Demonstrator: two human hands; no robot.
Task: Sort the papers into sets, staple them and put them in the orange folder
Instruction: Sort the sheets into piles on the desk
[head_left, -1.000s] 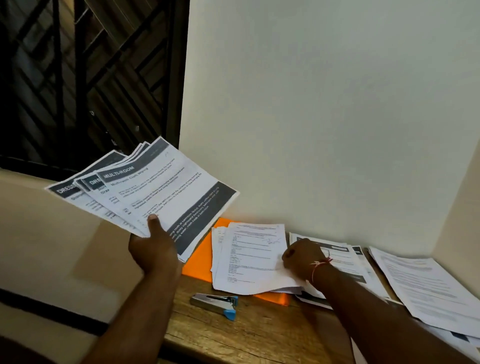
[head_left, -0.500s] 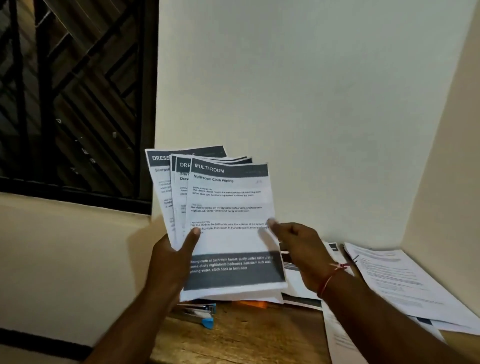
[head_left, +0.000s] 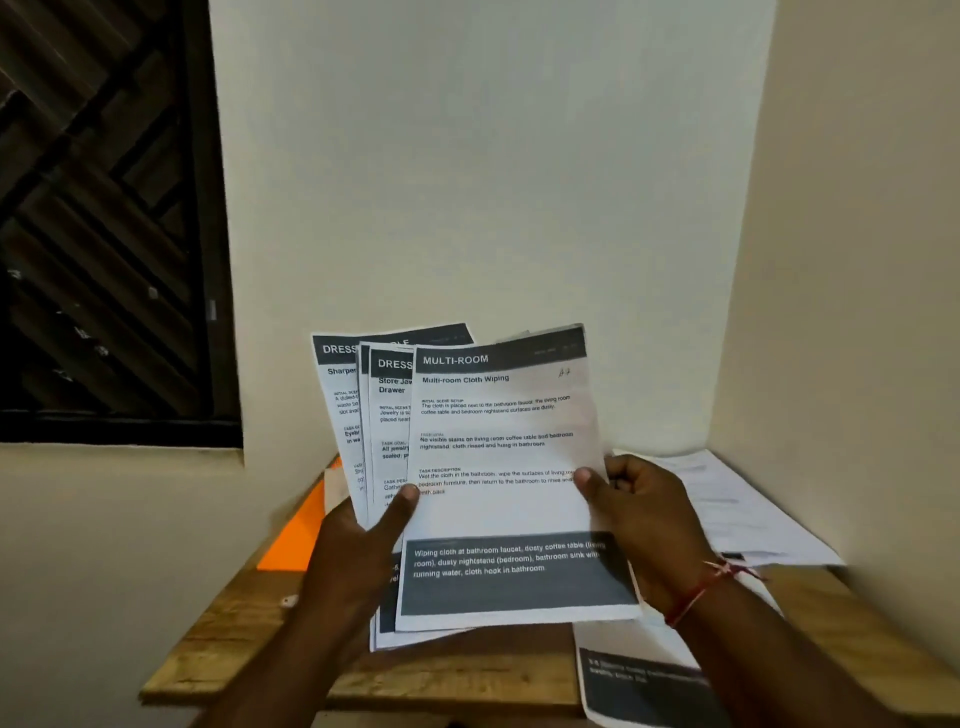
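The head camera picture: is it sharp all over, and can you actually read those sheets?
Head view: the front sheet is sharp enough to read "MULTI-ROOM" and "Multi-room Cloth Wiping"; the small print is soft. The left hand and right hand look slightly smeared. The papers on the table at right are washed out and unreadable. Light is dim and even, without glare; the wide lens bows the walls.

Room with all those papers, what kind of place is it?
Probably a small home or office corner: a wooden table against plain walls, a barred window, printed sheets and an orange folder.
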